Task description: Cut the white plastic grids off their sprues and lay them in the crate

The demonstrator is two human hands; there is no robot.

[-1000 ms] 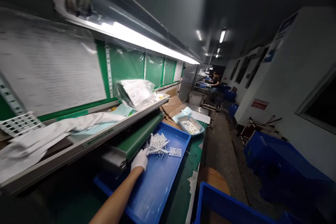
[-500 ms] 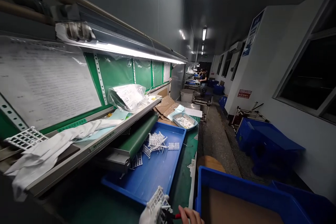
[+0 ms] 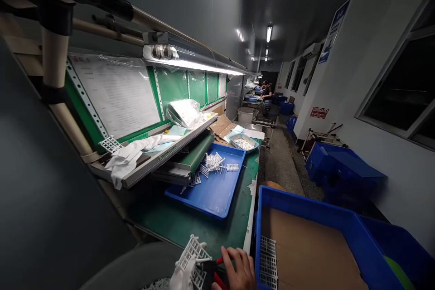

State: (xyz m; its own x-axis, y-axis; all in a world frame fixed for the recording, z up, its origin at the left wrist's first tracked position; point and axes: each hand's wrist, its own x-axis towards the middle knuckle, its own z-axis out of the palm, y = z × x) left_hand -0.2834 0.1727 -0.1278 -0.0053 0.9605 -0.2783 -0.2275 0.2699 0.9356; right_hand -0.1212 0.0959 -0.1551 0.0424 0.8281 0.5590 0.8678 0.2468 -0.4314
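At the bottom, my left hand (image 3: 182,277) wears a white glove and is closed on white plastic grids (image 3: 193,252). My bare right hand (image 3: 239,268) wraps round red-handled nippers (image 3: 219,280), whose dark head lies against the grids. Under the left hand is a grey round bin (image 3: 113,272) with white plastic scraps (image 3: 157,285) in it. To the right, a blue crate (image 3: 306,210) lined with brown cardboard has several white grids (image 3: 268,263) along its left side. More grids (image 3: 213,161) lie piled in a blue tray (image 3: 207,199) on the green bench (image 3: 163,222).
A small green conveyor (image 3: 199,153) ends over the tray. Above it runs a shelf (image 3: 170,150) with a white cloth (image 3: 132,156) and a bagged item (image 3: 185,112). A light-blue basket (image 3: 245,142) of white pieces stands farther back. A co-worker (image 3: 267,93) stands far down the aisle.
The view has shifted back and down, so more of both hands, the grey bin and the grids in the crate now show. Both hands still hold the grids and nippers.
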